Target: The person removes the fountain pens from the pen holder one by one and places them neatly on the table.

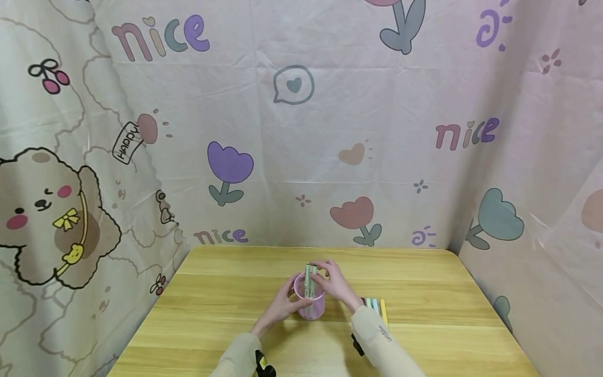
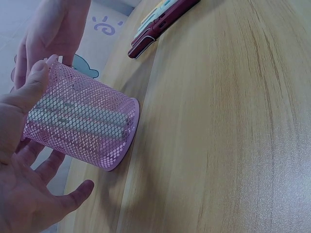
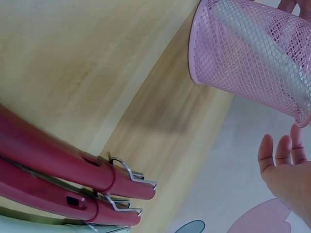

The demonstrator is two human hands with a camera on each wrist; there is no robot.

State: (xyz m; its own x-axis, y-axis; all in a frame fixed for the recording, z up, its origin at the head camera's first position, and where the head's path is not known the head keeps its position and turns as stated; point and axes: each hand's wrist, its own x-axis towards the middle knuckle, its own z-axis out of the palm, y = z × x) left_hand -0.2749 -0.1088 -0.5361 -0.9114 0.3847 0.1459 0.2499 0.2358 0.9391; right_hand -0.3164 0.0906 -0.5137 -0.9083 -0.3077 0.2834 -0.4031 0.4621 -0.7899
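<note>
A pink mesh cup [image 1: 319,312] is held roughly upright at the table [image 1: 226,293]; whether its base is fully seated on the wood cannot be told. Its near left side is gripped by the left hand [image 1: 285,302], whose thumb is pressed at the rim while the fingers are wrapped partly round the far side, some of them spread clear of the mesh.

Pale green pens [image 1: 308,277] are contained in the cup, their upper ends raised above its rim and their lower parts seen through its wall. Those upper ends are met, just over the cup's right rim, by the bent thumb and forefinger of the right hand [image 1: 335,283], held only slightly apart; whether a pen is actually pinched between them cannot be told.

To the cup's right, dark red pens [image 3: 58,160], a light blue pen [image 1: 375,305] and a yellow pen [image 1: 383,310] are laid side by side, partly covered by the right forearm. Behind the cup, a printed cloth [image 1: 292,141] is hung.
</note>
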